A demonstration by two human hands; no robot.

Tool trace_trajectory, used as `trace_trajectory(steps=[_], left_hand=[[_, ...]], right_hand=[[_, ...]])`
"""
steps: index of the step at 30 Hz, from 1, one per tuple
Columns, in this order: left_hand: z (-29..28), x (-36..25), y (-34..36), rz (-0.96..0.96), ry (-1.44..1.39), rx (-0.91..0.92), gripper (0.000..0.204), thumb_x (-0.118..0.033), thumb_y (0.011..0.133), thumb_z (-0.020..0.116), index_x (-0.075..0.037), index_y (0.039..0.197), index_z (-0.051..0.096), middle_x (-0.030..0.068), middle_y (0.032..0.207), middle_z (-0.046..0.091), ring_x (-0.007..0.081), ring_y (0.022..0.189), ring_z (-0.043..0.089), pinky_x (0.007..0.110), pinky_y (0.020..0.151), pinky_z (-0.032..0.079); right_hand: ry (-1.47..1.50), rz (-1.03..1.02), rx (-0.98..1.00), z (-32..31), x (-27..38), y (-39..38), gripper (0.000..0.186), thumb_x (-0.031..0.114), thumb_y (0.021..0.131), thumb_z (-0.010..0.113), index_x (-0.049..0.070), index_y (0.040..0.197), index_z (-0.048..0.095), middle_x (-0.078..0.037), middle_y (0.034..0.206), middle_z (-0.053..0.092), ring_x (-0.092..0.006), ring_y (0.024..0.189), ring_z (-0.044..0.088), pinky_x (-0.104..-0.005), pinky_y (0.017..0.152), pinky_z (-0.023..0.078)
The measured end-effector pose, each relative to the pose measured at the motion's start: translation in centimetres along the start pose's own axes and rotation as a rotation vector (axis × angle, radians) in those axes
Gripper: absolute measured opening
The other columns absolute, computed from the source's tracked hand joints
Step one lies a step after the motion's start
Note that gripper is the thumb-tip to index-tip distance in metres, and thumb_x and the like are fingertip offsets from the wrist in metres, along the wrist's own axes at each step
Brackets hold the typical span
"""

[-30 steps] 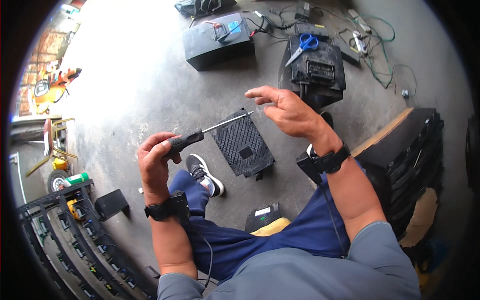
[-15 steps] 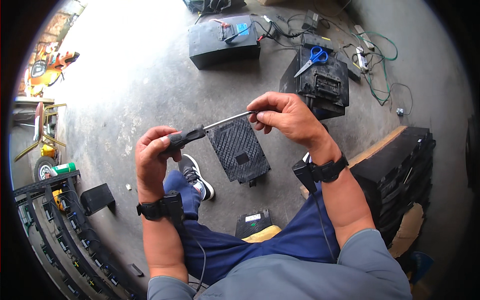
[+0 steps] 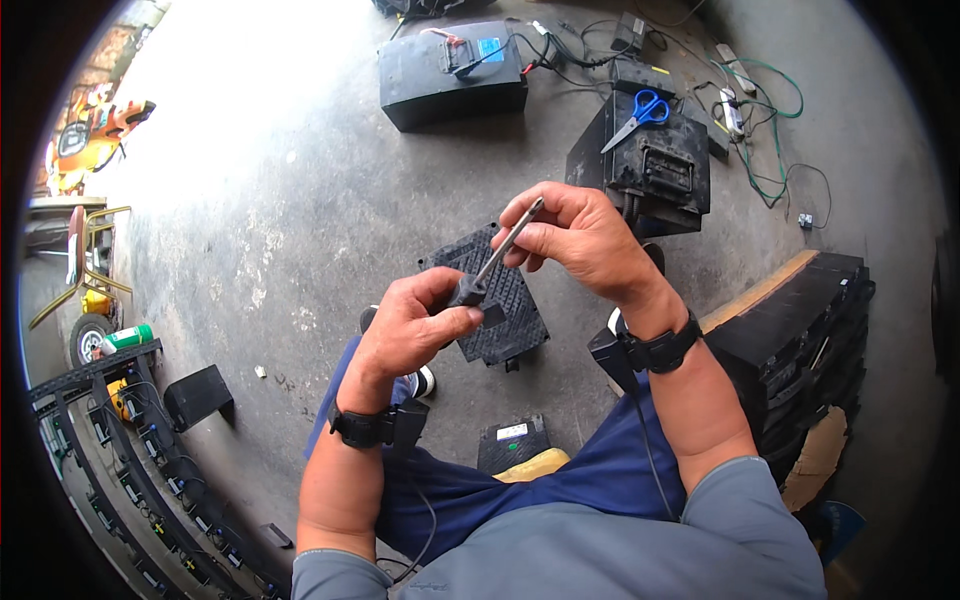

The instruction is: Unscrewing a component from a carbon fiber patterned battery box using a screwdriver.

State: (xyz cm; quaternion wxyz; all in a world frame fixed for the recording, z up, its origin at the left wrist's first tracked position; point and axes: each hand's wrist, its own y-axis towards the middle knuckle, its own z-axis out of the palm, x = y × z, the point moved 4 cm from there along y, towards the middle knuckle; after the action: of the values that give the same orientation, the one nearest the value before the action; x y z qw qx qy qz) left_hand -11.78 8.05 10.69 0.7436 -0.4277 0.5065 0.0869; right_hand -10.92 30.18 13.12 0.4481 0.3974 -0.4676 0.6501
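Observation:
A screwdriver (image 3: pixel 499 257) with a dark handle and a bare metal shaft is held up in front of me, its tip slanting up and to the right. My left hand (image 3: pixel 415 320) is closed around the handle. The curled thumb and fingers of my right hand (image 3: pixel 580 238) close at the shaft near its tip; whether a small part is also between them, I cannot tell. Under both hands, a black ribbed plate-like case (image 3: pixel 512 335) lies on the floor, partly hidden by the left hand and the tool.
Blue-handled scissors (image 3: pixel 637 120) lie on a black box (image 3: pixel 605 150) at the far right. Another black box (image 3: pixel 450 95) with cables stands at the back. Black cases (image 3: pixel 790 310) are stacked at right; a black rack (image 3: pixel 130 450) is at left. A power strip (image 3: pixel 731 110) lies among cords.
My left hand has moved right and closer to the right hand. The screwdriver has swung from nearly level to a steeper slant, its tip now standing clear above the right fingers.

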Motion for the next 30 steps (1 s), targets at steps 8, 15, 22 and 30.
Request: trace_trajectory(steps=[8, 15, 22, 30], left_hand=[[0.7, -0.5, 0.7, 0.144, -0.330, -0.099, 0.065, -0.056, 0.105, 0.044, 0.003, 0.097, 0.071, 0.0138, 0.080, 0.070, 0.0198, 0.064, 0.066, 0.030, 0.059, 0.051], [3.2, -1.7, 1.1, 0.171, -0.430, -0.156, 0.038, -0.030, 0.106, 0.055, 0.001, 0.126, 0.061, 0.0138, 0.094, 0.072, 0.0134, 0.058, 0.065, 0.024, 0.047, 0.050], [3.0, -1.8, 1.7, 0.257, -0.434, -0.136, 0.041, -0.031, 0.106, 0.055, 0.001, 0.131, 0.059, 0.0135, 0.094, 0.072, 0.0137, 0.060, 0.067, 0.025, 0.050, 0.053], [2.4, -0.7, 2.1, 0.323, -0.570, -0.079, 0.032, -0.024, 0.105, 0.057, 0.001, 0.123, 0.062, 0.0136, 0.086, 0.071, 0.0191, 0.062, 0.070, 0.028, 0.051, 0.055]], right_hand=[[0.188, -0.089, 0.075, 2.4, -1.8, 0.1, 0.014, -0.001, 0.094, 0.068, -0.002, 0.108, 0.068, -0.012, 0.112, 0.072, -0.0150, 0.097, 0.069, -0.0300, 0.086, 0.058], [0.328, 0.020, 0.065, 2.3, -2.1, 0.2, 0.014, -0.001, 0.093, 0.068, 0.001, 0.107, 0.071, -0.014, 0.123, 0.068, -0.0162, 0.103, 0.067, -0.0302, 0.090, 0.056], [0.280, 0.002, 0.041, 2.6, -2.0, 0.3, 0.014, 0.000, 0.094, 0.067, 0.003, 0.106, 0.072, -0.017, 0.131, 0.063, -0.0183, 0.107, 0.066, -0.0301, 0.090, 0.056], [0.304, -0.023, 0.094, 2.8, -2.6, 0.2, 0.011, 0.000, 0.095, 0.065, 0.000, 0.103, 0.071, -0.018, 0.132, 0.060, -0.0199, 0.104, 0.067, -0.0324, 0.085, 0.058]])
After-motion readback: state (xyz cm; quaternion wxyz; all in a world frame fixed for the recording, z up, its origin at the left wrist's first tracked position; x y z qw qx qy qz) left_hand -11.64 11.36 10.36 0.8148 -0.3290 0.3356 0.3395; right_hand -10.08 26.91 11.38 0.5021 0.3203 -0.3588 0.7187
